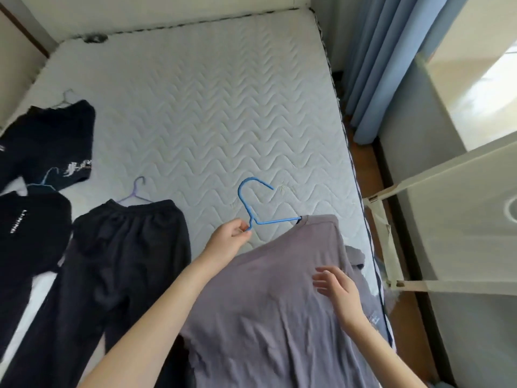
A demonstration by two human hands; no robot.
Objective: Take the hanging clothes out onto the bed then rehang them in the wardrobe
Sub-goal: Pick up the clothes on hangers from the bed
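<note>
Grey shirt (279,317) lies at the near right of the bed (209,107), reaching its right edge; the right hand (335,289), fingers loosely spread, is over it, contact not discernible. The left hand (226,239) pinches the neck of the blue hanger (257,203), whose arm enters the collar. Dark trousers (120,261) lie just left; bare mattress extends beyond.

A single wide-angle head view looks forward and steeply down from standing height over the near edge of the bed (212,113), close above both forearms, with bent edges.
</note>
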